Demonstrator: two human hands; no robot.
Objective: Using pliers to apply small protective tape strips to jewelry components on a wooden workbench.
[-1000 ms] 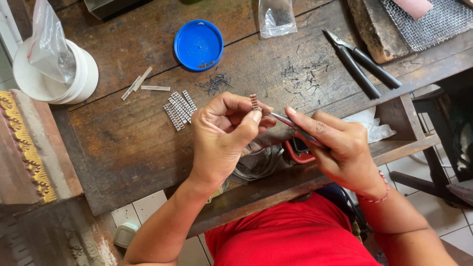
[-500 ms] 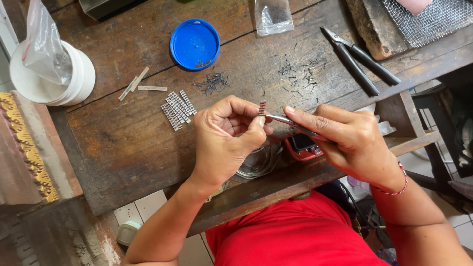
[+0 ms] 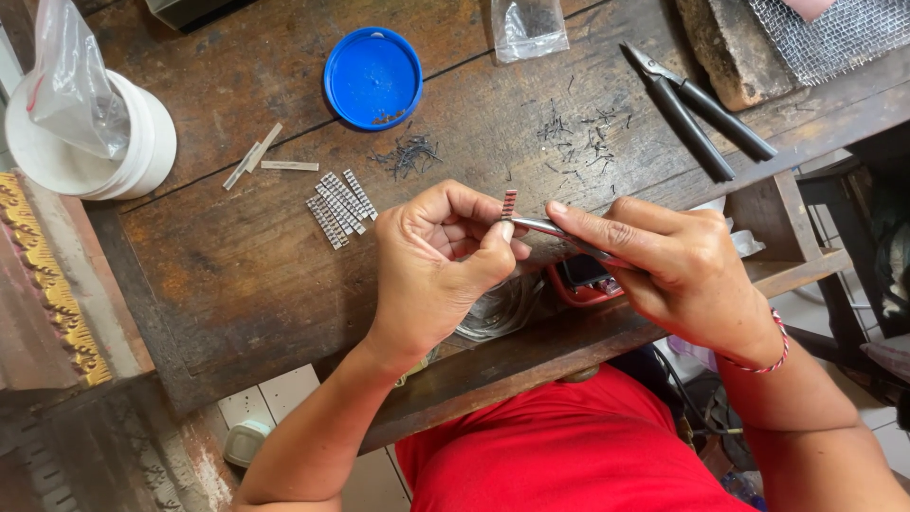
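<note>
Wooden and dark, the worn counter (image 3: 237,284) is filling most of my view, scratched and stained. I am seeing a white round tub (image 3: 95,156) with a clear plastic bag (image 3: 71,90) in it sitting at the far left edge, and a blue lid (image 3: 373,78) lying upturned near the top. Black-handled pliers (image 3: 701,109) are resting at the upper right. My left hand (image 3: 441,270) is curling closed, pinching a small ridged metal strip (image 3: 509,204) upright between thumb and fingertips above the counter's near edge. My right hand (image 3: 673,265) is closing around slim metal tweezers (image 3: 550,229), whose tips are meeting that strip. A cluster of similar ridged strips (image 3: 338,206) is lying just left of my left hand, with dark wire clippings (image 3: 409,155) scattered beyond.
</note>
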